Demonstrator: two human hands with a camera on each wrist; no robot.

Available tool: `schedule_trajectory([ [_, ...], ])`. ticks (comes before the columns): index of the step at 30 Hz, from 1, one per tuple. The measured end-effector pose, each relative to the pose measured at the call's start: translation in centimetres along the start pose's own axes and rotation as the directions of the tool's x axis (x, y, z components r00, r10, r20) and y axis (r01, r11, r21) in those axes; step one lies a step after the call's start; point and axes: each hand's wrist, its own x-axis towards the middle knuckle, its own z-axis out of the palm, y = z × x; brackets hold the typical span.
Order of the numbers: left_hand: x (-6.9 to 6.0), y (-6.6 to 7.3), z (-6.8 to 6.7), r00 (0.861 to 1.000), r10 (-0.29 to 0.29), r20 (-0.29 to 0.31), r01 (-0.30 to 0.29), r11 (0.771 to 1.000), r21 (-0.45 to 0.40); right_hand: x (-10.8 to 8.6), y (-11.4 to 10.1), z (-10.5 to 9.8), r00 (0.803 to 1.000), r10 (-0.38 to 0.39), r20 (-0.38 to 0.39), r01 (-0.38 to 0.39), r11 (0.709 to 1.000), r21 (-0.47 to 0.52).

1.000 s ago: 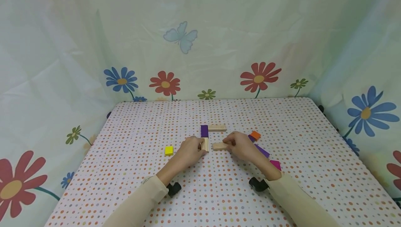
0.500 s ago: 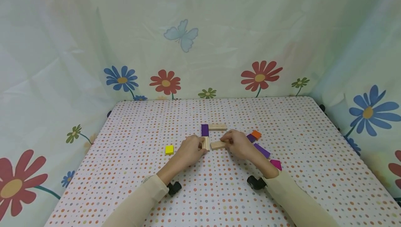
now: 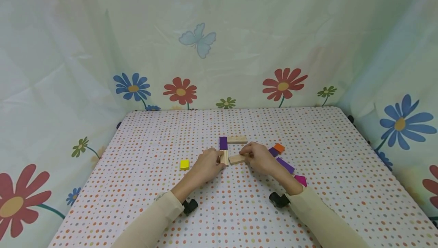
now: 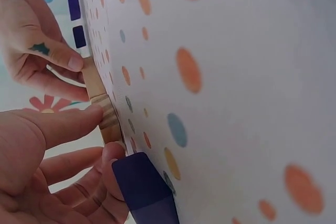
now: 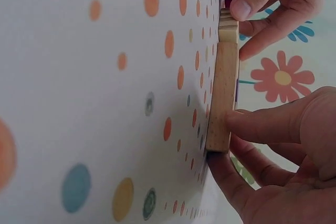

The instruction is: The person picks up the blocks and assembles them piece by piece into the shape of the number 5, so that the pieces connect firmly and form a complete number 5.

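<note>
My left hand (image 3: 206, 165) pinches a plain wooden block (image 3: 224, 157) that stands in line with the near end of a purple block (image 3: 223, 143). With thumb and fingers, my right hand (image 3: 261, 158) grips a second wooden block (image 3: 237, 159), whose left end meets the first one's near part. In the right wrist view this held block (image 5: 223, 95) lies on the table, end against the striped-grain block (image 5: 228, 27). Another wooden block (image 3: 237, 140) extends right from the purple block's far end.
A yellow block (image 3: 184, 164) lies left of my left hand. Beside my right hand and forearm are an orange block (image 3: 279, 148), purple blocks (image 3: 285, 165) and a magenta block (image 3: 300, 180). The dotted table (image 3: 157, 134) ends at a flowered curtain (image 3: 239, 50).
My right hand has moved slightly left with its wooden block, closing the gap to the block under my left hand. My left hand has stayed in place.
</note>
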Motion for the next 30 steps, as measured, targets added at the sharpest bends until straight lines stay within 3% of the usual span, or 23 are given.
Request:
schedule_trajectory([
  [6,0.02,-0.07,0.12,1.000,-0.001,-0.007,0.001,1.000,0.005,0.14,-0.08,0.08,1.000,0.003,0.003,-0.003,1.000,-0.015],
  [13,-0.02,0.02,-0.03,0.999,0.030,-0.026,-0.030,0.999,0.018,0.24,0.04,-0.05,0.998,-0.059,-0.003,0.059,0.998,-0.032],
  [30,-0.08,-0.16,-0.09,0.999,0.039,-0.017,-0.039,0.999,0.017,0.45,0.30,0.08,0.999,-0.044,0.008,0.045,0.999,-0.020],
])
